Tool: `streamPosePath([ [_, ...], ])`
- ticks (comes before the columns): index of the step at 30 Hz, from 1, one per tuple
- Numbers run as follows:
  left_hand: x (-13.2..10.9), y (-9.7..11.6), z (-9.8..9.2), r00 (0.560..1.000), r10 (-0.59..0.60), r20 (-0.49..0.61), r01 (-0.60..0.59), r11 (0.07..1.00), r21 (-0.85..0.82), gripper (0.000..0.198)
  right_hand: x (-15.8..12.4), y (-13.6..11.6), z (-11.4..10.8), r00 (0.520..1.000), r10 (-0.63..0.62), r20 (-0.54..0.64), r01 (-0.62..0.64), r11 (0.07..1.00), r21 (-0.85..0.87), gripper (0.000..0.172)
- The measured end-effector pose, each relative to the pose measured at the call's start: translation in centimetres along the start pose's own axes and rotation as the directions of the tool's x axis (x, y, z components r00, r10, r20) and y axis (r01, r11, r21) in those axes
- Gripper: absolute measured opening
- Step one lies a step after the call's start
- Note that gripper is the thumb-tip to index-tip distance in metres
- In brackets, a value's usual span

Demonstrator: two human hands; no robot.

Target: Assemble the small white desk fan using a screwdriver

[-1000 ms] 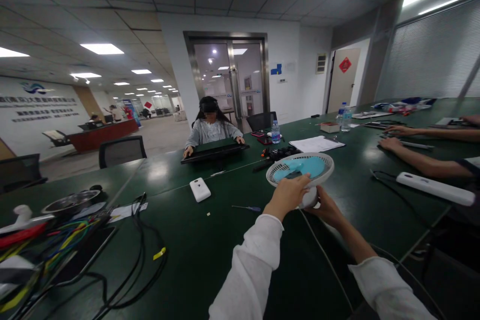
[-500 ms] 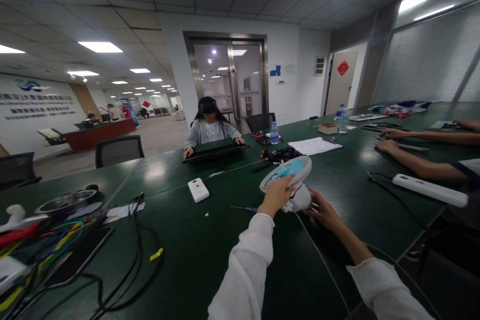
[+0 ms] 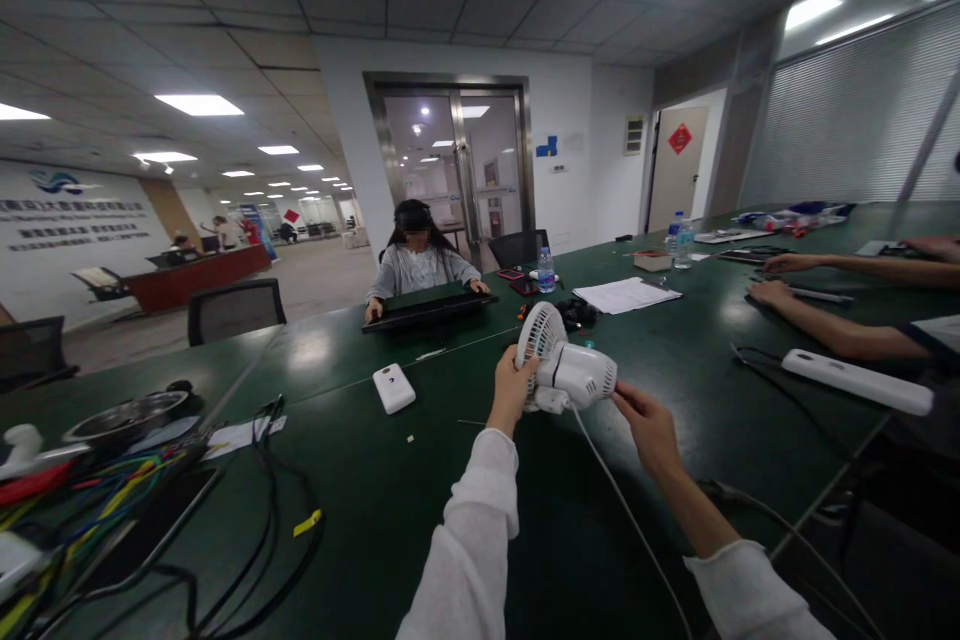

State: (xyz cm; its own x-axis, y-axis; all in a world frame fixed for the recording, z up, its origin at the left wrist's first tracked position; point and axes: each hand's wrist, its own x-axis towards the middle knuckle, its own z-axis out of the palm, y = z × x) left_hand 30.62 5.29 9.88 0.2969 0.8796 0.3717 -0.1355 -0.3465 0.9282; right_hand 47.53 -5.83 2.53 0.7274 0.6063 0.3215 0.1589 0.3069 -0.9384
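Observation:
A small white electric fan (image 3: 581,372) is held over the green table, its round grille facing left and its motor housing pointing right. My left hand (image 3: 512,388) grips the grille's near edge. At the housing's rear end, my right hand (image 3: 649,428) has thumb and forefinger pinched together. Whatever lies between those fingertips is too small to make out. A white cord (image 3: 619,500) runs from the fan down to the table's near edge. Left of my left hand lies a thin metal shaft (image 3: 471,422), its other end hidden behind the hand.
A white box-shaped device (image 3: 394,388) lies left of the fan. Across the table (image 3: 337,500) a person (image 3: 420,260) holds a black panel (image 3: 431,308). Cables (image 3: 262,510) and a metal bowl (image 3: 131,412) are at left. Papers (image 3: 626,295), bottles (image 3: 546,272) and another person's arms (image 3: 832,315) are beyond.
The fan has turned from facing away and upward to facing left, showing its housing side-on. My left hand moved slightly left; my right hand went from spread fingers to a pinch at the rear.

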Motion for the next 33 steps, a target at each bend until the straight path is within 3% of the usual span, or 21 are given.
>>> streamPosePath([
  [4,-0.3,-0.3,-0.5,0.999,-0.048,-0.022,0.044,0.987,-0.153,0.016,-0.2,-0.7,0.4,0.998,-0.055,-0.04,0.054,0.998,-0.024,0.034],
  [17,-0.6,-2.1,-3.8,0.986,-0.164,-0.044,0.124,0.872,-0.473,0.033,-0.9,-2.1,1.8,0.945,-0.308,0.112,0.325,0.928,-0.185,0.033],
  [24,-0.7,-3.3,-5.3,0.973,-0.22,-0.07,0.143,0.814,-0.563,0.041,-1.8,-2.9,2.9,0.881,-0.412,0.23,0.461,0.858,-0.228,0.024],
  [33,-1.2,-5.6,-7.8,0.954,-0.296,-0.047,0.2,0.745,-0.636,0.032,-4.6,-3.7,4.8,0.78,-0.546,0.306,0.622,0.73,-0.282,0.025],
])
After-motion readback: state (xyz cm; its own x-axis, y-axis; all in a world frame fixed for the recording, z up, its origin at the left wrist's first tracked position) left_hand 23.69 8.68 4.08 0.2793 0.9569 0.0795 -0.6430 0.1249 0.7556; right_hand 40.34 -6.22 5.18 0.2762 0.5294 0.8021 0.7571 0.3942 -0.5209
